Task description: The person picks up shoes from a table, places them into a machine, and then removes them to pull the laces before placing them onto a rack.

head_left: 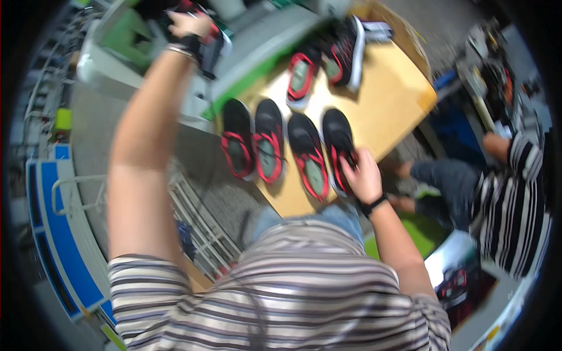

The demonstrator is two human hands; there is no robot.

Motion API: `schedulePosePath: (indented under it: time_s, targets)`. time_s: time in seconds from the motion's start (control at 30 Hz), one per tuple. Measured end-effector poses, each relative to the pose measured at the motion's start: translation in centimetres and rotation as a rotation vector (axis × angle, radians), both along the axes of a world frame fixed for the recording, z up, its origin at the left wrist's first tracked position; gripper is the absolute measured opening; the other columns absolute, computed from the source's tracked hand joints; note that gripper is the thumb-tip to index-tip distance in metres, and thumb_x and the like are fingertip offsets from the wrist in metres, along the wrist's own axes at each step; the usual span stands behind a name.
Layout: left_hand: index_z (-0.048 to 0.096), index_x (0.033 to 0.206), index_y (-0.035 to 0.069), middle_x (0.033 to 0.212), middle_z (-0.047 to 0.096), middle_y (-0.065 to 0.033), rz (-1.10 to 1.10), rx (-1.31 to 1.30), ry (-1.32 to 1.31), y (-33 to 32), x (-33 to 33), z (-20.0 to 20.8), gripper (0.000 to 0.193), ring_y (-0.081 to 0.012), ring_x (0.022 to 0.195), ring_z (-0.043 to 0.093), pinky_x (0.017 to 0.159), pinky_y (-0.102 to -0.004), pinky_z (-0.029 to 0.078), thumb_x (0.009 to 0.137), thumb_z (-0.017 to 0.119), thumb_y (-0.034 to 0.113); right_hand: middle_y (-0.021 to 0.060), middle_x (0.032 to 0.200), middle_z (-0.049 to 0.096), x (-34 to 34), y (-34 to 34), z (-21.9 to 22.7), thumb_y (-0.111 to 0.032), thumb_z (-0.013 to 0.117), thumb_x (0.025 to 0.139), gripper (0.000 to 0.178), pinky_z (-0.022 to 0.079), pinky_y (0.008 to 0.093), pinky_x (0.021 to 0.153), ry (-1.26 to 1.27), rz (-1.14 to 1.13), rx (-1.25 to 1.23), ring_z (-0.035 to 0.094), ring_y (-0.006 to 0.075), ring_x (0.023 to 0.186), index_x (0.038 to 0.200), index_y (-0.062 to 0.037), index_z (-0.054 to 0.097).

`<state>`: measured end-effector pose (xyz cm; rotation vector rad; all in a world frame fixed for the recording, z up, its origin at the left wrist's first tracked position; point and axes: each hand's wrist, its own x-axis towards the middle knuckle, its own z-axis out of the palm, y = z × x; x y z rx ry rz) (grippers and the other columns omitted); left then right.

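Observation:
At the far left, my left hand [192, 26] reaches over a grey-and-green machine with its fingers curled on a black-and-red sneaker [214, 49]; blur hides the exact grip. My right hand [365, 178] grips the heel opening of the rightmost black sneaker [337, 133] in the near row, thumb at its inner side. Left of it in that row lie another red-lined sneaker [305, 140], a laced sneaker [269, 126] and a sneaker [236, 126] at the left end. All point away from me on the tan tabletop [386, 111].
Farther back on the tabletop are a sneaker [301, 79] and a tilted, white-soled sneaker [349, 54]. The grey machine [266, 44] with a green edge borders the table. A white metal rack [202, 216] stands lower left. Another person in a striped shirt [509, 210] sits at right.

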<state>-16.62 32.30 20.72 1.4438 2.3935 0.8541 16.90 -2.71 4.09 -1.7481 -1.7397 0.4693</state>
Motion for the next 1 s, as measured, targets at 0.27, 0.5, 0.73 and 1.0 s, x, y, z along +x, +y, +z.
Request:
schedulePosePath:
  time_s: [0.27, 0.5, 0.73, 1.0]
  targets:
    - [0.012, 0.152, -0.005, 0.154, 0.020, -0.0311, -0.208, 0.402, -0.449, 1.5, -4.8, -4.2, 0.114, -0.0421, 0.144, 0.023, 0.118, -0.0382, 0.025, 0.066, 0.082, 0.021, 0.0141, 0.098, 0.060, -0.3, 1.2, 0.9, -0.005, 0.068, 0.079, 0.024, 0.050, 0.0414, 0.080, -0.193, 0.179, 0.044, 0.058, 0.0338, 0.093, 0.102, -0.0045, 0.064]
    - [0.032, 0.150, 0.011, 0.159, 0.014, -0.0202, -0.608, 0.360, -0.303, -20.3, 2.5, -8.7, 0.082, -0.0364, 0.148, 0.016, 0.118, -0.0467, 0.020, 0.080, 0.074, 0.017, 0.0183, 0.121, 0.059, 0.4, -0.9, -0.7, -0.006, 0.064, 0.087, 0.030, 0.047, 0.0447, 0.096, -0.164, 0.165, -0.004, 0.057, 0.0370, 0.110, 0.117, -0.0022, 0.064]
    - [0.048, 0.139, 0.010, 0.153, 0.020, -0.0212, -0.549, 0.189, -0.233, -30.3, -0.3, -10.6, 0.064, -0.0369, 0.140, 0.029, 0.115, -0.0436, 0.028, 0.080, 0.071, 0.012, 0.0240, 0.141, 0.046, -1.4, -1.8, 1.0, -0.034, 0.073, 0.084, 0.058, 0.037, 0.0501, 0.104, -0.334, 0.001, -0.156, 0.046, 0.0376, 0.123, 0.135, -0.0132, 0.056]
    - [0.053, 0.132, 0.011, 0.152, 0.020, -0.0216, -0.452, 0.113, -0.294, -30.8, -2.0, -13.7, 0.052, -0.0390, 0.138, 0.031, 0.113, -0.0452, 0.029, 0.082, 0.068, 0.009, 0.0184, 0.136, 0.055, 0.3, 0.1, -3.0, -0.008, 0.079, 0.076, 0.077, 0.041, 0.0332, 0.105, 0.403, -0.119, -0.192, 0.054, 0.0281, 0.125, 0.144, -0.0094, 0.043]
